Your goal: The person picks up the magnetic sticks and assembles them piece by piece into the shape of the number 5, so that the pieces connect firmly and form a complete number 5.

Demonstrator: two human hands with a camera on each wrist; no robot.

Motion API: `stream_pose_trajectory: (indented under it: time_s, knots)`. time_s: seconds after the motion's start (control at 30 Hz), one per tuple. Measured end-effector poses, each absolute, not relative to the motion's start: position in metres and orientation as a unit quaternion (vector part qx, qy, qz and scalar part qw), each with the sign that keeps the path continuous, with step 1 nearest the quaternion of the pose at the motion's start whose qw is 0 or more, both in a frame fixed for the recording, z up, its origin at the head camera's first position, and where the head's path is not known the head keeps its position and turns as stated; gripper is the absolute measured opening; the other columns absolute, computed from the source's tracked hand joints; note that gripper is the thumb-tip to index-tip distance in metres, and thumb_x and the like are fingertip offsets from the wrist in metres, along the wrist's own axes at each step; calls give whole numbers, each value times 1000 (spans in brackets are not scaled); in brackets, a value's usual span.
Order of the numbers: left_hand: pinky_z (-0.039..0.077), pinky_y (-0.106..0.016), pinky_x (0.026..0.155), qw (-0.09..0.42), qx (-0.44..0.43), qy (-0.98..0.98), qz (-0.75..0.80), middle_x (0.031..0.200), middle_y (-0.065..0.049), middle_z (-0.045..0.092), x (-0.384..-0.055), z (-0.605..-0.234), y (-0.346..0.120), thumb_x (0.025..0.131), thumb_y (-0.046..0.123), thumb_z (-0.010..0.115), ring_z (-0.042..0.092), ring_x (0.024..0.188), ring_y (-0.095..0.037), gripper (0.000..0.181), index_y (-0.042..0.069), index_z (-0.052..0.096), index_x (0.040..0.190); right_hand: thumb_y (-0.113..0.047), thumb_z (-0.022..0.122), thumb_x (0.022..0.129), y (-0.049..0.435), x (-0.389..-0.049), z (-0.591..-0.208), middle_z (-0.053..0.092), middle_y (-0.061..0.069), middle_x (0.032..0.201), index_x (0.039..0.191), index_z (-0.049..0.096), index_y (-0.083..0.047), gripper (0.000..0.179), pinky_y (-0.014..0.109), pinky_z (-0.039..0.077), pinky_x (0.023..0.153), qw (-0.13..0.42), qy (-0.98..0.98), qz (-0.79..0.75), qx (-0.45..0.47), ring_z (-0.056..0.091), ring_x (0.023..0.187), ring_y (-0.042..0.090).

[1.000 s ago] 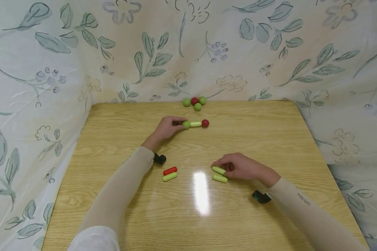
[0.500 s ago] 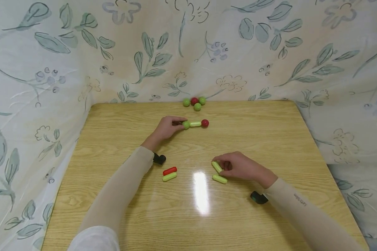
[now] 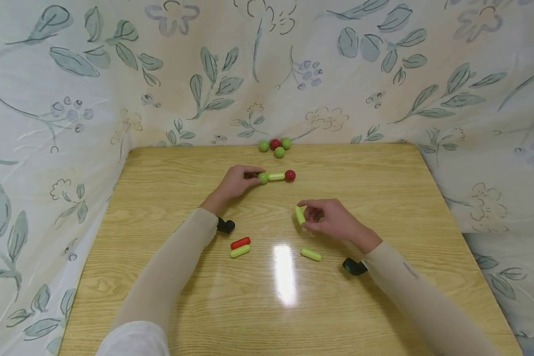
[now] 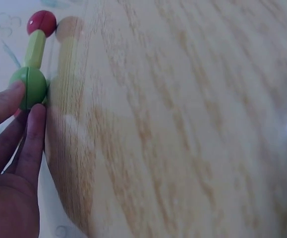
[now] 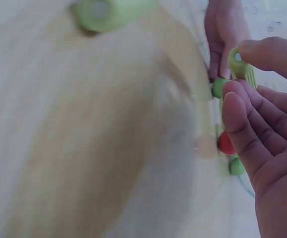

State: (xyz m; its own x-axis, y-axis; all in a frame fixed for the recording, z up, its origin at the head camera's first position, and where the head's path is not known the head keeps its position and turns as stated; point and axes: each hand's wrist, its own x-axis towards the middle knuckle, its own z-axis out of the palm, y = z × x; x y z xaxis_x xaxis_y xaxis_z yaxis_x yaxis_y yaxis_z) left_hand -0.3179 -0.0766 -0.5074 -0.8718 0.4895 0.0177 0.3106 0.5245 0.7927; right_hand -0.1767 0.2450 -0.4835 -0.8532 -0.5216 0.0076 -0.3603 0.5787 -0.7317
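Observation:
My left hand (image 3: 239, 180) pinches a green ball (image 4: 34, 87) between thumb and fingers. That ball is joined to a yellow-green rod (image 3: 276, 177), whose far end carries a red ball (image 3: 290, 175); the three lie in a line on the table. In my right hand (image 3: 331, 217) a second yellow-green rod (image 3: 300, 216) is pinched between thumb and fingertips, to the front right of the joined piece. A hole shows in the end of this held rod (image 5: 238, 56) in the right wrist view.
A loose yellow-green rod (image 3: 311, 254) lies in front of my right hand. Left of it, a red rod (image 3: 241, 243) lies against another yellow-green rod (image 3: 240, 251). At the wooden table's (image 3: 182, 296) back edge, green balls (image 3: 279, 152) cluster around a red ball (image 3: 275, 144).
My right hand has lifted the yellow-green rod from beside its neighbour, turned it, and moved it away from me and slightly left. The left hand stays on the green ball.

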Motion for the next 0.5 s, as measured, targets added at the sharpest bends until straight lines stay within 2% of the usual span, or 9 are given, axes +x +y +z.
stream_pose_trajectory:
  time_s: [0.3,0.5]
  knots:
    - [52,-41,106,107,233,865,432,137,-8,73,-319,-507,-76,105,16,75,67,118,-24,34,11,75,139,-10,87,94,232,-202,-470,72,-1,96,139,70,-3,48,30,59,76,64,870,-431,-231,69,86,17]
    - [51,-42,107,102,231,868,428,137,-8,73,-318,-507,-76,105,16,76,67,118,-24,34,11,76,138,-11,86,96,216,-217,-479,73,0,97,139,70,-3,47,29,59,76,78,860,-448,-233,70,86,17]
